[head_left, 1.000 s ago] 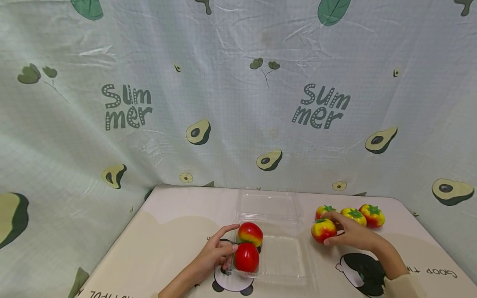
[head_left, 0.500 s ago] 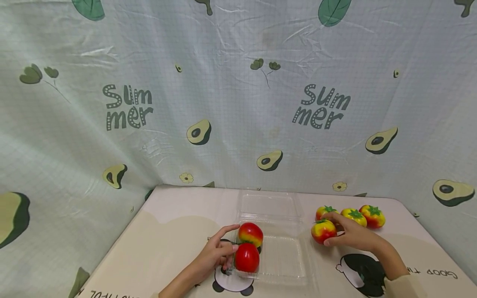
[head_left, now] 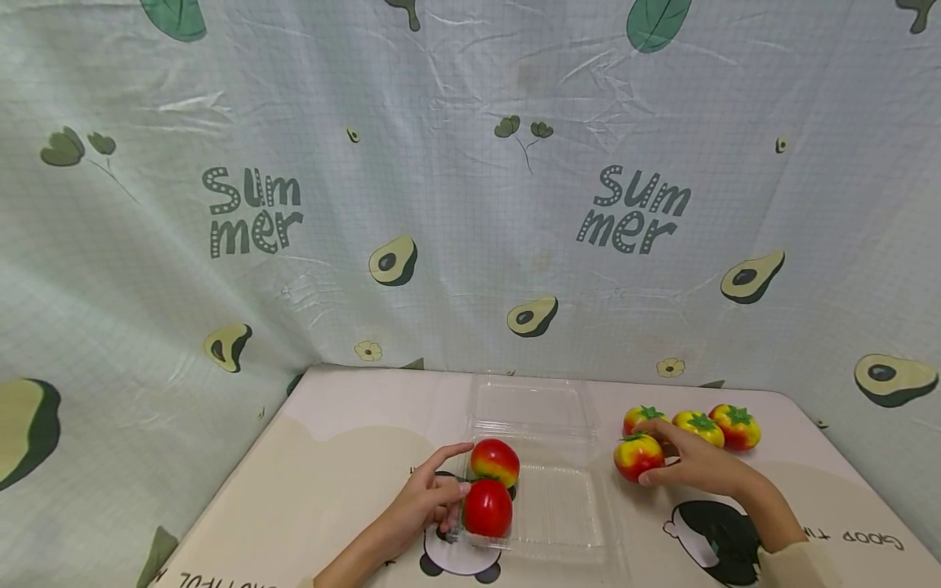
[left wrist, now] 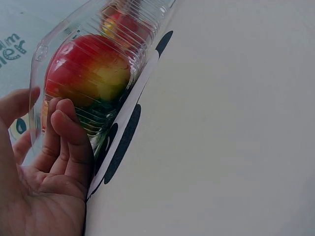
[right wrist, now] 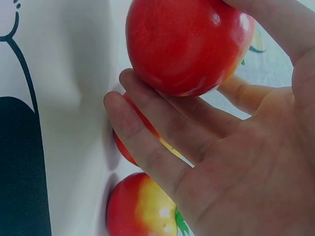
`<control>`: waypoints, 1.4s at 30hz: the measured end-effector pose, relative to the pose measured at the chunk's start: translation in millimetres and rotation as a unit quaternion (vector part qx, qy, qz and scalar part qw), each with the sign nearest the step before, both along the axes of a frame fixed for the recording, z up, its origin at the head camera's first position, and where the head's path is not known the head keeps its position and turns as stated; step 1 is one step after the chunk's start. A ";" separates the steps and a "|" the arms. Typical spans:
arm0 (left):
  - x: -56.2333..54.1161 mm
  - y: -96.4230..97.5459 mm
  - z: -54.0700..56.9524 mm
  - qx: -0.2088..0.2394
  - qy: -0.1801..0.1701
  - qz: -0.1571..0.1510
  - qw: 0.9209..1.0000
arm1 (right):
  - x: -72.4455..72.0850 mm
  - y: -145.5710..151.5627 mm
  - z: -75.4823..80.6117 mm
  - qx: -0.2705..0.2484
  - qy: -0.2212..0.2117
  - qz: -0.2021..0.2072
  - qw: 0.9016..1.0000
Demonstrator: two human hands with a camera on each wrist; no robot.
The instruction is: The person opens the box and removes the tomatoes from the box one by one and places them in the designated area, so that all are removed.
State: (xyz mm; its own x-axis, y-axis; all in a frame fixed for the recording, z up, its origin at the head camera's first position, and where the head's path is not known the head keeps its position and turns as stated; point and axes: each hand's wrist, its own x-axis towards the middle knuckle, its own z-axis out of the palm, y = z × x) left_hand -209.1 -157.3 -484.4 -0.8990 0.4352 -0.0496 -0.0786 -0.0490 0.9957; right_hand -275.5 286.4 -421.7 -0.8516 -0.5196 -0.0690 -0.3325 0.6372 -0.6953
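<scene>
My left hand [head_left: 422, 500] grips the left wall of a clear plastic clamshell box [head_left: 559, 510], whose lid lies folded back. In the left wrist view, curled fingers [left wrist: 74, 142] lie against the outside of the ribbed wall. Inside the box's left side are two toy tomatoes, a red-and-yellow one [head_left: 495, 462] behind a red one [head_left: 487, 508]. On the right, my right hand [head_left: 694, 464] holds another red-and-yellow toy tomato [head_left: 636, 457] between thumb and fingers. From the right wrist view, this tomato [right wrist: 187, 44] shows its red side.
Several more toy tomatoes with green leaf tops stand behind and beside my right hand, among them one at the far right [head_left: 735, 426]. The table [head_left: 331, 457] has a printed cover. A patterned curtain [head_left: 456, 204] hangs behind and at the sides.
</scene>
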 end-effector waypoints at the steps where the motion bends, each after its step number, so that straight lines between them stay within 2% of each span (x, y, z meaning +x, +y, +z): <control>1: 0.1 0.2 0.1 0.000 -0.001 0.001 1.000 | 0.1 0.0 -0.1 0.000 -0.002 -0.002 1.000; 7: 0.3 0.2 0.1 0.005 0.000 -0.003 1.000 | 0.6 0.9 0.7 -0.002 -0.010 -0.004 1.000; 24: -0.2 -0.5 -1.8 0.002 0.007 -0.004 1.000 | -0.4 12.6 0.8 -0.032 -0.029 0.037 0.998; 42: -1.1 0.6 -0.4 -0.005 0.001 0.001 1.000 | -1.0 29.8 5.0 -0.028 -0.039 0.029 0.998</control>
State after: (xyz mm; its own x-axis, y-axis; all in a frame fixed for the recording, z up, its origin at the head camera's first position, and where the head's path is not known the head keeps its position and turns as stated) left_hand -210.2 -156.7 -484.7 -0.8998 0.4333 -0.0517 -0.0762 -0.0395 0.9963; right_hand -276.5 316.3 -416.7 -0.8131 -0.5729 -0.1031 -0.3115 0.5778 -0.7544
